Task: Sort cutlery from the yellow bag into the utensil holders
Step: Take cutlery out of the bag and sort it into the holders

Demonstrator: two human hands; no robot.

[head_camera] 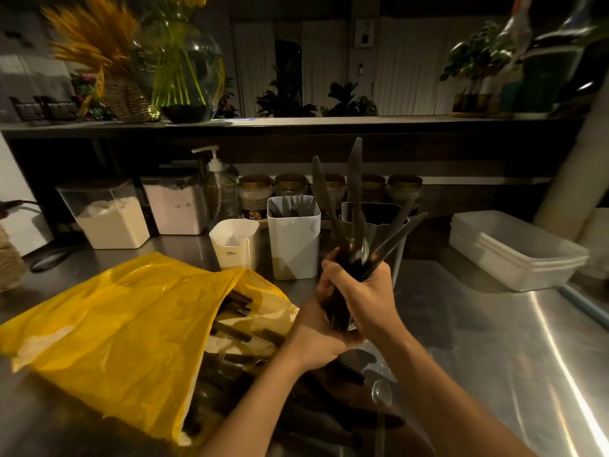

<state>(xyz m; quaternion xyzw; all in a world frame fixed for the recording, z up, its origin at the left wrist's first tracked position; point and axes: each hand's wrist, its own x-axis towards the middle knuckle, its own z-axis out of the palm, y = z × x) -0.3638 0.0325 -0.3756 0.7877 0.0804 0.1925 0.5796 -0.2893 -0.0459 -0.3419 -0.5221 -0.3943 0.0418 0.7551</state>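
The yellow bag (108,328) lies open on the steel counter, dark-handled cutlery spilling from its mouth (237,328). Both hands hold one bundle of dark knives (354,225), blades fanned upward. My right hand (365,291) wraps the handles from the right. Lower down, my left hand (316,338) cups the handle ends. Behind the bundle stand a small cream holder (235,244), a white holder (293,239) with forks in it, and a dark holder (372,216), partly hidden by the knives.
A spoon (382,392) and more dark cutlery lie on the counter near my forearms. Flour containers (112,214), a pump bottle (219,189) and jars line the back. Stacked white tubs (514,249) sit at the right.
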